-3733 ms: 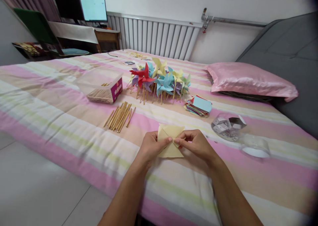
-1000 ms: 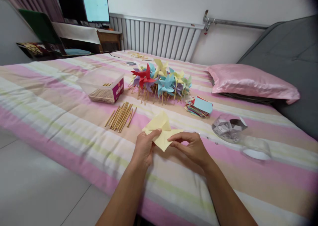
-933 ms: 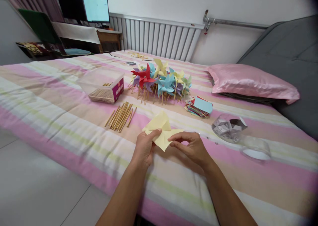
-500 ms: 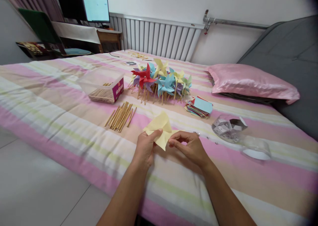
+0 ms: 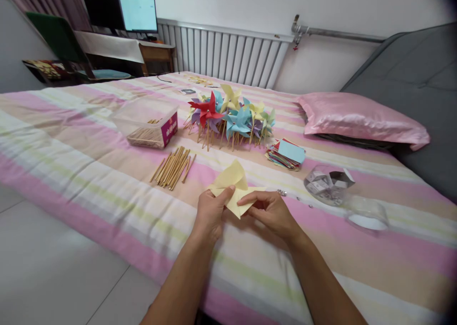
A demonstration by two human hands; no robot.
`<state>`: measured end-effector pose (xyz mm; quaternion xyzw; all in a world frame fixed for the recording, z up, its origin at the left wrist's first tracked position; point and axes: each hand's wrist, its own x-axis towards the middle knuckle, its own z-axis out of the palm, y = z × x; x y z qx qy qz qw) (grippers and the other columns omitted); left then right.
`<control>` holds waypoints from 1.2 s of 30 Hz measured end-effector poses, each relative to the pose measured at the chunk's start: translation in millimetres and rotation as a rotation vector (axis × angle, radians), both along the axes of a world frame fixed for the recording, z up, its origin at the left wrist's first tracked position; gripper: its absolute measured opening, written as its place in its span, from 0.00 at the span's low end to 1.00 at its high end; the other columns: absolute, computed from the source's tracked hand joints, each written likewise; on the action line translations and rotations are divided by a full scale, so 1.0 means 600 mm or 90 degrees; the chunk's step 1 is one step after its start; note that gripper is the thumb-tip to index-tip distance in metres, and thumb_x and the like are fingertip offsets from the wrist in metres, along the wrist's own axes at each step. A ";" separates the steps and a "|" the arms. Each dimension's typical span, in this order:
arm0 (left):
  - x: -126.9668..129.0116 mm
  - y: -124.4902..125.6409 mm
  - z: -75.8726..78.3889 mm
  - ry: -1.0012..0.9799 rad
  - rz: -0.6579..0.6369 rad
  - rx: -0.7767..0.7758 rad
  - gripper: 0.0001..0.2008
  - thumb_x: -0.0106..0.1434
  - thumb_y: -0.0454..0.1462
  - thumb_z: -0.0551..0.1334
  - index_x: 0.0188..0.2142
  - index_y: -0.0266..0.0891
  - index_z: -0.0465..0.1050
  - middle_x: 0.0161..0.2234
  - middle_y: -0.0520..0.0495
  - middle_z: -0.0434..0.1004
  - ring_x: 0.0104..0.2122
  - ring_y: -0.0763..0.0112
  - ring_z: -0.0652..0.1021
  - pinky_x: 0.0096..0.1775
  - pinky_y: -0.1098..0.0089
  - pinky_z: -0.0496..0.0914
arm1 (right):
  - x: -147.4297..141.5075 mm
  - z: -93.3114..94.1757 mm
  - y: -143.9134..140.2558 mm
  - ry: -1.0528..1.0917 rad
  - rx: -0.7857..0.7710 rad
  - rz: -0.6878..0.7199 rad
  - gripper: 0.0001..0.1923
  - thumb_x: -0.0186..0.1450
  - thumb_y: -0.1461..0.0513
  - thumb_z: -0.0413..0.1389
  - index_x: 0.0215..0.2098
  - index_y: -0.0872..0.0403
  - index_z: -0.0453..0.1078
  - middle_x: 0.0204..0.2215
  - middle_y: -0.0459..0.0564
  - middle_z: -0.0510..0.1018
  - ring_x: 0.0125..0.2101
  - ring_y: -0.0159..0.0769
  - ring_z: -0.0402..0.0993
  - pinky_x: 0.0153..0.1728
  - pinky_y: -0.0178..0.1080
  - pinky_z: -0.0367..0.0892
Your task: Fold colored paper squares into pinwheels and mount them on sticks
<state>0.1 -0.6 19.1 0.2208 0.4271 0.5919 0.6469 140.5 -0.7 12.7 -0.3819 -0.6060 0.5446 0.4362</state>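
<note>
A pale yellow sheet of paper (image 5: 232, 175) with cut, partly curled flaps is held above the bed's near side. My left hand (image 5: 213, 211) grips it from the left, thumb pressed on its middle. My right hand (image 5: 271, 211) pinches the paper's lower right flap between thumb and fingers; whether a small fastener is in there too is hidden. Beyond the hands stands a cluster of finished paper pinwheels (image 5: 237, 120) in red, blue, yellow and purple on sticks. Small metal fasteners (image 5: 282, 192) lie just right of my right hand.
Left are loose wooden sticks (image 5: 173, 169) and a clear plastic box (image 5: 150, 125) holding more sticks. Right are stacked coloured paper (image 5: 287, 153), a clear round container (image 5: 326, 184) with small packets, and its clear lid (image 5: 367, 215). A pink pillow (image 5: 360, 118) lies near the headboard.
My right hand has shifted slightly left onto the paper, its index finger now lying over the lower right flap. The left hand keeps its grip, and the paper has moved slightly right.
</note>
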 end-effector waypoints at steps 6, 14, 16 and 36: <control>-0.002 -0.001 0.003 -0.005 -0.012 -0.001 0.16 0.44 0.35 0.71 0.33 0.29 0.76 0.27 0.42 0.79 0.26 0.68 0.77 0.30 0.71 0.69 | 0.011 -0.004 0.002 -0.018 0.004 0.038 0.06 0.54 0.59 0.64 0.30 0.51 0.77 0.25 0.47 0.79 0.26 0.33 0.75 0.29 0.34 0.71; 0.002 -0.006 -0.003 0.032 -0.019 0.026 0.12 0.46 0.36 0.69 0.31 0.31 0.76 0.26 0.46 0.78 0.24 0.71 0.75 0.28 0.73 0.67 | 0.008 0.005 0.003 -0.017 0.003 -0.048 0.12 0.57 0.53 0.61 0.31 0.53 0.76 0.25 0.47 0.78 0.24 0.31 0.75 0.28 0.34 0.71; 0.001 -0.006 -0.005 0.041 -0.019 0.041 0.12 0.47 0.36 0.69 0.31 0.32 0.77 0.28 0.45 0.79 0.26 0.71 0.76 0.29 0.74 0.67 | 0.007 0.007 0.003 -0.021 0.004 -0.069 0.12 0.58 0.53 0.60 0.32 0.53 0.75 0.26 0.48 0.79 0.24 0.31 0.75 0.27 0.33 0.71; 0.004 -0.007 0.005 0.006 0.016 -0.012 0.12 0.45 0.34 0.68 0.31 0.32 0.74 0.23 0.49 0.76 0.21 0.72 0.74 0.25 0.73 0.66 | 0.004 0.006 -0.003 -0.076 0.010 -0.086 0.11 0.55 0.53 0.62 0.27 0.53 0.76 0.26 0.47 0.80 0.22 0.33 0.76 0.23 0.34 0.71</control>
